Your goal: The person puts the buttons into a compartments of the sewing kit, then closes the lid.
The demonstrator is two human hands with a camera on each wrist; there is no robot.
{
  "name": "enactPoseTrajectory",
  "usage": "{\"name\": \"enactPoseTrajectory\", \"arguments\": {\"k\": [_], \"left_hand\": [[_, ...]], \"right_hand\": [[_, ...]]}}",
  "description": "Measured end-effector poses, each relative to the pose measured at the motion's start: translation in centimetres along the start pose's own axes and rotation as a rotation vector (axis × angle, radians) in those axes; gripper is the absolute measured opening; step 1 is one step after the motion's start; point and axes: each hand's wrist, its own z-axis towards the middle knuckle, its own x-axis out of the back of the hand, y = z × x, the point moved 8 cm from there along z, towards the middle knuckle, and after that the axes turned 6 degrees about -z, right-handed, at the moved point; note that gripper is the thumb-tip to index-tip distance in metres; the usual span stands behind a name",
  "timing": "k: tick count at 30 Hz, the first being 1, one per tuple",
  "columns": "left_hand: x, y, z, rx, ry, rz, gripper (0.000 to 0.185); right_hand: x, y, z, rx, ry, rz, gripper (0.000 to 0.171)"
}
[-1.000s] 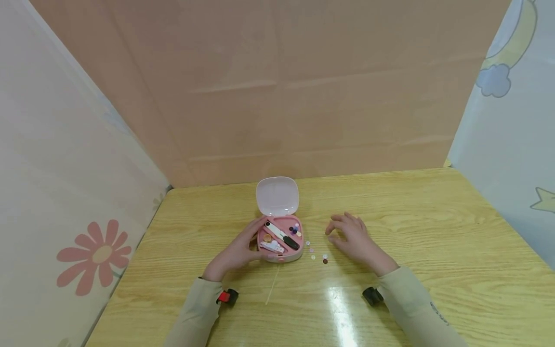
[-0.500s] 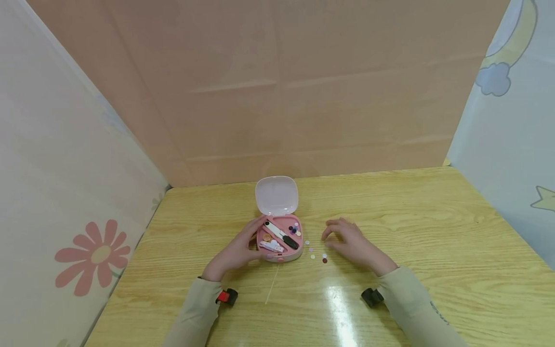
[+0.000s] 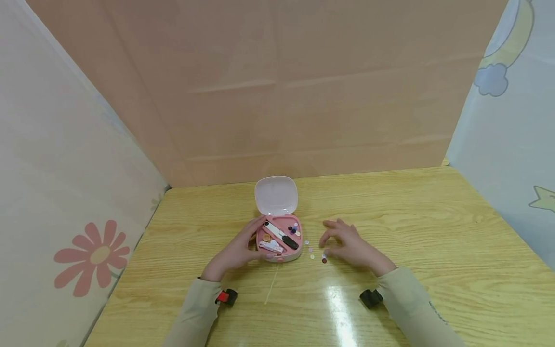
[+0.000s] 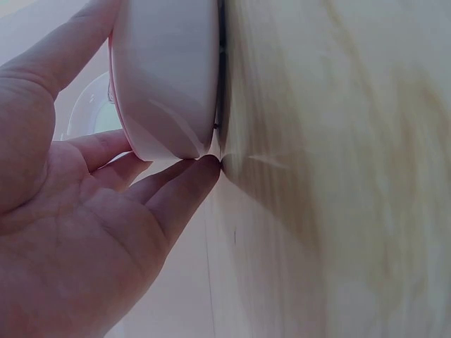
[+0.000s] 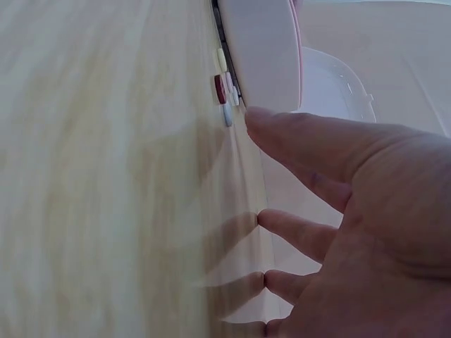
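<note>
Cupping the pink sewing box, your left hand has fingers curved round its near-left wall, thumb along the far-left edge; that is a light wrap, not a tight squeeze. Left wrist view shows fingertips meeting the box's bottom corner right at the table; head view hides that contact. Your right hand hovers with fingers spread and loosely bent, holding nothing, thumb tip just beside the loose buttons. Whether it touches a button, cannot tell. Right wrist view shows the buttons lined up against the box's right wall, a dark red one among pale ones; head view shows them as a scatter between box and right hand.

Box sits mid-table, base nearer you, its lid hinged open and standing up at the far side, so its long axis runs away from you. Inside, a black-and-white tool lies diagonal, pale end far-left, dark end near-right. Only the head view shows the contents. A thin pale stick lies on the table just in front of the box, pointing roughly toward you.
</note>
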Motion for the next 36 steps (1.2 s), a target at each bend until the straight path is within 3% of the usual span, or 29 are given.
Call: {"name": "enactPoseTrajectory", "arguments": {"k": [13,19,23,36], "left_hand": [[-0.3,-0.1,0.2,-0.068,-0.056,-0.052,0.091],[-0.3,-2.1,0.9,-0.095,-0.043,-0.048,0.092],[-0.2,-3.0,1.1,-0.089,-0.029,-0.022,0.093],[0.1,-3.3,1.1,-0.018,-0.007,0.042,0.094]], "right_hand": [[0.0,-0.1,0.0,0.006,-0.02,-0.029,0.012],[0.0,-0.2,0.0,0.005,-0.025,-0.051,0.013],[0.0,-0.4,0.0,0.011,-0.023,-0.069,0.013],[-0.1,-0.4,0.1,0.007,-0.017,-0.103,0.016]]}}
